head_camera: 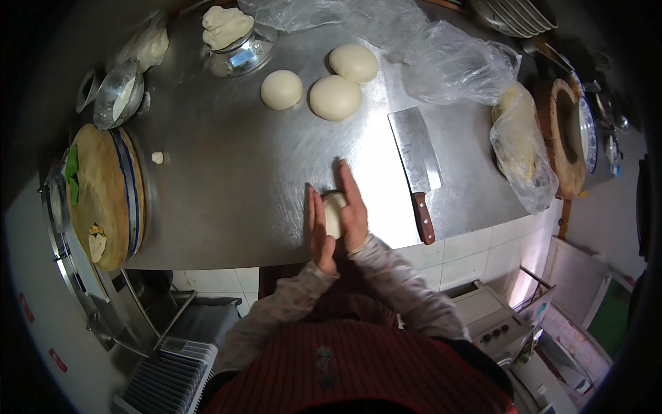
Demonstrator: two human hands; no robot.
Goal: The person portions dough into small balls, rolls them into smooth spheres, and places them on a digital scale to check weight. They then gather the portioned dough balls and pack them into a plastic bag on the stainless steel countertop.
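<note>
Between my two palms, near the front edge of the steel table [222, 207], is a round ball of dough [334, 212]. My left hand [320, 227] presses its left side and my right hand [353, 207] its right side, both with fingers stretched forward. Further back rest three smooth dough balls: one on its own [282, 90], and two touching each other, the nearer [335, 98] and the farther [354, 63]. A loose lump of dough [226, 27] lies on a digital kitchen scale [242, 58]. A small dough scrap [158, 157] sits at the left.
A cleaver [416, 155] with a wooden handle lies to the right. Beyond it are clear plastic sheeting [450, 62], a plastic-wrapped mass [520, 139] and a hollowed wooden block [563, 176]. At left stand round wooden boards [98, 191] and a metal bowl [119, 95]. Stacked plates [514, 18] stand back right.
</note>
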